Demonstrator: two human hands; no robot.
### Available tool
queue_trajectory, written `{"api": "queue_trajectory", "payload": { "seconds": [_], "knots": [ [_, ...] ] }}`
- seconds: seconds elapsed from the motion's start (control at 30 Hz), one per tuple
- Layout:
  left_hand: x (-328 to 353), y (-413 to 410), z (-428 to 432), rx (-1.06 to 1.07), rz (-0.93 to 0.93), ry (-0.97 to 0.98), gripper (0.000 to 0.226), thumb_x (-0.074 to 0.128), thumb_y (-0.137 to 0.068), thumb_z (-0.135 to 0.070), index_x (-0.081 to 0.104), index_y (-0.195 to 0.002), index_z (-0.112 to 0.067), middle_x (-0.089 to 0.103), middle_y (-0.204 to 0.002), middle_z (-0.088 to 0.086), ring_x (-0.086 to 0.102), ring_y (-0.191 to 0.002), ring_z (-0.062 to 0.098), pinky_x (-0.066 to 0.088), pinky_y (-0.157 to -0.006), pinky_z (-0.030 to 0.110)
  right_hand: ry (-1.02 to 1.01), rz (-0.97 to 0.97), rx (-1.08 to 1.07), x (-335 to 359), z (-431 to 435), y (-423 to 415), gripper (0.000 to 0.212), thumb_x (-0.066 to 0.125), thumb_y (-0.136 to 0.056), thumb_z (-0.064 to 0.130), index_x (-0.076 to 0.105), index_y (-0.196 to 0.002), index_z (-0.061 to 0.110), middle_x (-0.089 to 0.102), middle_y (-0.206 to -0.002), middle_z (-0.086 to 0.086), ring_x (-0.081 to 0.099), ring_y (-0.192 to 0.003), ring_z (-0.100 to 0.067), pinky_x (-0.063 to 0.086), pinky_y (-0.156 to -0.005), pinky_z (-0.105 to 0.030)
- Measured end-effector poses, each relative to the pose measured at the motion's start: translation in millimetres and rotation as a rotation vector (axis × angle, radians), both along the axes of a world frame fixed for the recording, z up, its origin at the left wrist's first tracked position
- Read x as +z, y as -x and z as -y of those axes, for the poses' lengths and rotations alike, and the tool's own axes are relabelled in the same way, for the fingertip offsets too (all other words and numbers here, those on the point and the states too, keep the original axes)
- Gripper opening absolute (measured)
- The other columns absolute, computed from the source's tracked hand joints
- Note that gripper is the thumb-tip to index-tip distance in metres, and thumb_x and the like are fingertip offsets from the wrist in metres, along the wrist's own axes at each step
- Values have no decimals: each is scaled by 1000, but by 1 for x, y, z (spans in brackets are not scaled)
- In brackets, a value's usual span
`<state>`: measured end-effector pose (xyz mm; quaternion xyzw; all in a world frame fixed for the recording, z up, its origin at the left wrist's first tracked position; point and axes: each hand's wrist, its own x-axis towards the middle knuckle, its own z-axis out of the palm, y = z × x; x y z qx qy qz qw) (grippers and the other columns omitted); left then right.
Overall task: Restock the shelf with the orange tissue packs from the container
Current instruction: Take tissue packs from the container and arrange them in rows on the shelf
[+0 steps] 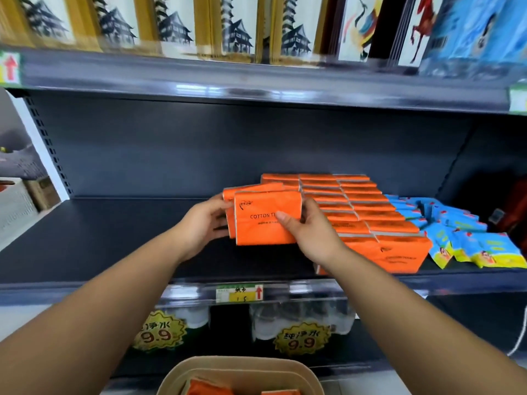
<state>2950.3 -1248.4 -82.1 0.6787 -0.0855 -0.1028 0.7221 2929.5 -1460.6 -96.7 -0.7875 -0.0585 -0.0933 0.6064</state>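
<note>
Holding a small bundle of orange tissue packs (268, 220) upright between them, both hands are working over the shelf (114, 238) in the head view. The left hand (204, 220) is gripping the bundle's left end, and the right hand (308, 232) is curling round its right end with the thumb lying across the printed front. The bundle is sitting just left of the stocked rows (356, 206) of the same packs, apparently touching them; whether its lower edge is resting on the shelf is hard to tell. More orange packs are lying in the tan container (242, 362) at the bottom edge of the view. Blue sachets (470, 240) are lying to the right of the rows, and a price tag (239, 293) is hanging on the shelf lip above bottled water (302, 320). The packs are probably handling as light, soft and springy, with a smooth film wrap that may be letting them slide against each other. Squeezing several from both short ends is likely keeping them together. A one-handed pinch on the top edge is looking riskier, since the inner packs could slip out.
</note>
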Motion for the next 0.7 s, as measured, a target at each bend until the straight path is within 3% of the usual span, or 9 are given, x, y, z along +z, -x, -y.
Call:
{"api": "queue_trajectory", "payload": {
  "seconds": [0.1,0.23,0.3,0.37,0.5,0.6,0.7],
  "knots": [
    [0,-19,-2,-81,11,1,60,62,-73,-53,58,-126,-24,69,-119,2,66,-109,21,50,-92,41,112,3,-29,13,2,-23,38,66,-92,27,43,-120,16,63,-119,-6,61,-110,-22,46,-102,-43],
    [-7,-42,0,-124,26,-72,77,72,-64,-54,52,-132,-25,68,-122,-1,65,-112,19,49,-97,43,280,-50,-5,20,12,-45,48,66,-91,30,42,-127,9,60,-122,-6,59,-113,-22,46,-101,-39],
    [-12,-55,2,-102,36,-115,71,75,-68,-49,53,-130,-23,69,-120,1,66,-111,20,49,-98,44,372,-96,12,23,19,-56,52,68,-90,31,43,-130,9,59,-122,-4,58,-115,-22,47,-99,-35],
    [-16,-66,7,-67,55,-152,50,72,-82,-37,54,-126,-22,68,-120,2,66,-110,19,51,-97,43,527,-113,4,28,25,-67,60,71,-87,33,43,-134,9,57,-129,-7,56,-117,-24,46,-98,-33],
    [-24,-91,23,-55,90,-220,31,62,-92,-20,54,-122,-21,66,-120,3,65,-109,15,53,-94,36,871,-29,-36,39,34,-89,82,81,-75,35,38,-142,14,44,-142,-11,45,-128,-29,36,-103,-28],
    [-38,-107,31,-82,75,-272,29,65,-90,-22,56,-118,-25,67,-117,2,64,-110,16,49,-100,41,1175,-34,-1,40,34,-102,89,76,-77,41,27,-150,28,36,-152,-4,29,-139,-30,26,-111,-39],
    [-51,-116,39,-88,37,-266,32,66,-90,-25,55,-120,-27,66,-119,0,63,-112,16,50,-99,39,1325,-82,61,33,30,-111,80,70,-83,37,26,-150,35,37,-152,1,24,-141,-28,21,-109,-47]
  ]
}}
